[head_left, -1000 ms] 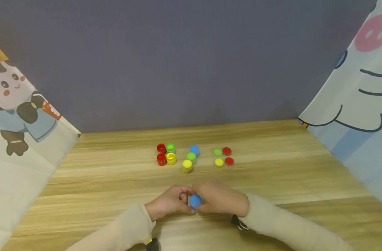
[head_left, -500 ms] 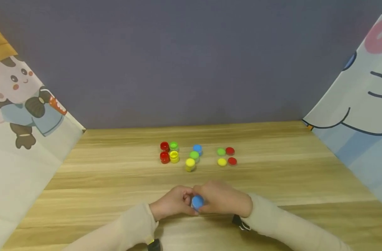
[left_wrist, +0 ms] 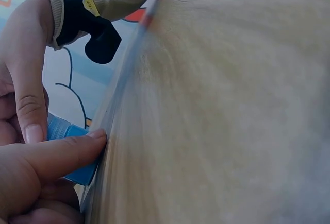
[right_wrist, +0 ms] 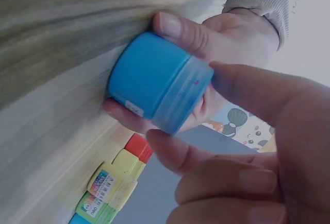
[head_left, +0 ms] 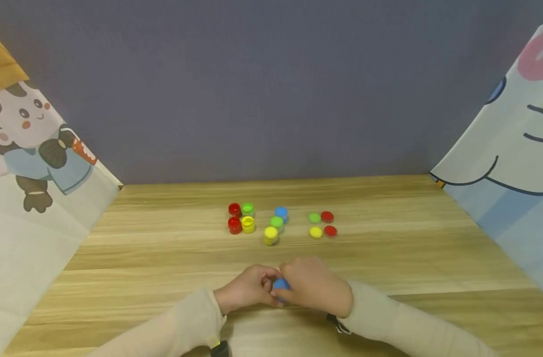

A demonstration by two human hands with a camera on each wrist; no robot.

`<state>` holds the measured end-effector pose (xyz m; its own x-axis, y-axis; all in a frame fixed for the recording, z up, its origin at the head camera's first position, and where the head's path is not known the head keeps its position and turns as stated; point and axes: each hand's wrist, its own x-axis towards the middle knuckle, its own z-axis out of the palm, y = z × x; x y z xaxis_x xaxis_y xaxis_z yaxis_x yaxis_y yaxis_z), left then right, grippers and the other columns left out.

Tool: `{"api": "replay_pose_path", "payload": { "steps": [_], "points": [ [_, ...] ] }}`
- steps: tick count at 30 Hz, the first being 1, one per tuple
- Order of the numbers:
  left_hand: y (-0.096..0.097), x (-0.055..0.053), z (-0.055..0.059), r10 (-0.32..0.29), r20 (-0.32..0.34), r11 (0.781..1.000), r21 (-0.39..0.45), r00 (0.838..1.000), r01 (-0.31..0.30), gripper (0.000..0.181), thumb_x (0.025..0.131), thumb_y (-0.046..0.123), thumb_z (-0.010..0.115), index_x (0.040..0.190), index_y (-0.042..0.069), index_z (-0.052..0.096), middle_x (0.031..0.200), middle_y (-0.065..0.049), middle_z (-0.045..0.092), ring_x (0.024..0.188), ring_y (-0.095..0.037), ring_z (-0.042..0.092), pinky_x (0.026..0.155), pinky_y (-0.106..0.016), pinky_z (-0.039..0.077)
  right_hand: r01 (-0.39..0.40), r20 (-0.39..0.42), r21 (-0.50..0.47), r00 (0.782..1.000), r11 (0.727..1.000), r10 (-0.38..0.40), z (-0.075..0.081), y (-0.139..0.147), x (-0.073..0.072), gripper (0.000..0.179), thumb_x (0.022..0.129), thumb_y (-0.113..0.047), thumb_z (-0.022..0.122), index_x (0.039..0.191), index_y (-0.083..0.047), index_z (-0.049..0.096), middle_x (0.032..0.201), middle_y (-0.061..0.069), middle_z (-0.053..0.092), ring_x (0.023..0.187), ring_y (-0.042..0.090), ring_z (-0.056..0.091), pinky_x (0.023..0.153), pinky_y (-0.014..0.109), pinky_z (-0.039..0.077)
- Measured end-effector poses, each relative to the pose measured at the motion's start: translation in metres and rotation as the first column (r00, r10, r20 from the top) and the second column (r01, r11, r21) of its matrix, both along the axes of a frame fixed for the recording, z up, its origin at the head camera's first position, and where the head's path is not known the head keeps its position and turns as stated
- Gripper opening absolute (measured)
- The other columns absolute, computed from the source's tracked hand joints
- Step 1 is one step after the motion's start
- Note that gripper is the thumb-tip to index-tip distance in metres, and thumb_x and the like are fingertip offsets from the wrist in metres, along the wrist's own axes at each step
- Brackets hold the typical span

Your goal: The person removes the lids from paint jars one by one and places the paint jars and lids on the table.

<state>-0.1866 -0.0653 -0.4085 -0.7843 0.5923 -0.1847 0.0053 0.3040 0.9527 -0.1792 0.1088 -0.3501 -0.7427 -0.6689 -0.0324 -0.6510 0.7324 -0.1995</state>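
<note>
A small blue jar [right_wrist: 147,74] stands upright at the table's near side, between both hands. My left hand [head_left: 249,288] grips its body low down, thumb and fingers on opposite sides. From above, my right hand [head_left: 318,286] pinches the jar's paler blue lid [right_wrist: 181,100] between thumb and fingertips. In the head view only part of the lid's blue top shows; the right hand hides the rest. The left wrist view shows the jar [left_wrist: 82,175] low against the table, with fingers of both hands around it.
Beyond the hands, lidded yellow [head_left: 271,237], green [head_left: 277,222] and blue [head_left: 281,214] jars form a slanted row. Left of them sit several lidless jars: red [head_left: 234,226], green [head_left: 248,210], yellow [head_left: 248,225]. Loose green [head_left: 314,218], yellow [head_left: 316,232] and red lids [head_left: 330,231] lie to the right.
My right hand has turned a little on the lid, and its thumb now covers more of the blue top. The left hand keeps its grip. The head view has shifted slightly.
</note>
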Motion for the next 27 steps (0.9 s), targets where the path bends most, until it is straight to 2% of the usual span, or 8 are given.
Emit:
{"api": "replay_pose_path", "payload": {
  "steps": [6, 12, 16, 21, 27],
  "points": [
    [0.0004, 0.0007, 0.0002, 0.018, -0.009, 1.000, 0.013, 1.000, -0.018, 0.032, 0.067, -0.006, 0.078, 0.096, 0.006, 0.070, 0.055, 0.003, 0.047, 0.048, -0.006, 0.038, 0.046, -0.015, 0.032, 0.004, -0.030, 0.041, 1.000, 0.999, -0.003, 0.0016, -0.0033, 0.0014, 0.035, 0.085, -0.038, 0.065, 0.063, -0.015, 0.050, 0.053, -0.007, 0.039, 0.046, 0.006, 0.034, 0.042, 0.022, 0.033],
    [0.0020, 0.0028, -0.0004, 0.003, -0.038, 1.000, 0.018, 0.999, -0.002, 0.025, 0.067, -0.004, 0.079, 0.088, 0.005, 0.069, 0.056, 0.002, 0.049, 0.049, -0.005, 0.039, 0.045, -0.015, 0.032, 0.017, 0.001, 0.074, 1.000, 0.997, -0.017, 0.0014, -0.0050, 0.0028, 0.035, 0.086, -0.041, 0.065, 0.066, -0.014, 0.055, 0.054, -0.007, 0.041, 0.046, 0.006, 0.038, 0.042, 0.023, 0.035],
    [0.0028, 0.0045, -0.0012, 0.014, -0.047, 1.000, -0.007, 0.999, -0.015, 0.022, 0.069, -0.001, 0.080, 0.088, 0.007, 0.072, 0.053, 0.004, 0.045, 0.047, -0.005, 0.036, 0.044, -0.015, 0.030, 0.015, 0.006, 0.065, 1.000, 0.998, -0.015, 0.0009, -0.0035, 0.0038, 0.037, 0.081, -0.045, 0.069, 0.068, -0.013, 0.058, 0.055, -0.007, 0.044, 0.047, 0.006, 0.039, 0.043, 0.024, 0.036],
    [0.0030, 0.0049, 0.0002, 0.020, -0.011, 1.000, -0.002, 1.000, -0.020, 0.020, 0.071, -0.002, 0.078, 0.088, 0.007, 0.073, 0.052, 0.004, 0.042, 0.047, -0.006, 0.034, 0.047, -0.015, 0.032, -0.004, 0.002, 0.038, 1.000, 0.999, 0.004, 0.0012, -0.0024, 0.0042, 0.036, 0.078, -0.044, 0.072, 0.068, -0.013, 0.058, 0.055, -0.007, 0.044, 0.047, 0.006, 0.039, 0.043, 0.023, 0.036],
    [0.0027, 0.0044, 0.0025, 0.005, 0.041, 0.999, 0.040, 0.999, -0.007, 0.019, 0.072, -0.006, 0.075, 0.089, 0.002, 0.072, 0.054, 0.003, 0.048, 0.054, -0.006, 0.042, 0.057, -0.017, 0.043, -0.032, 0.047, 0.004, 0.998, 0.999, 0.032, 0.0023, -0.0035, 0.0013, 0.031, 0.081, -0.035, 0.072, 0.068, -0.012, 0.056, 0.056, -0.007, 0.042, 0.048, 0.005, 0.036, 0.043, 0.020, 0.035]
  ]
}}
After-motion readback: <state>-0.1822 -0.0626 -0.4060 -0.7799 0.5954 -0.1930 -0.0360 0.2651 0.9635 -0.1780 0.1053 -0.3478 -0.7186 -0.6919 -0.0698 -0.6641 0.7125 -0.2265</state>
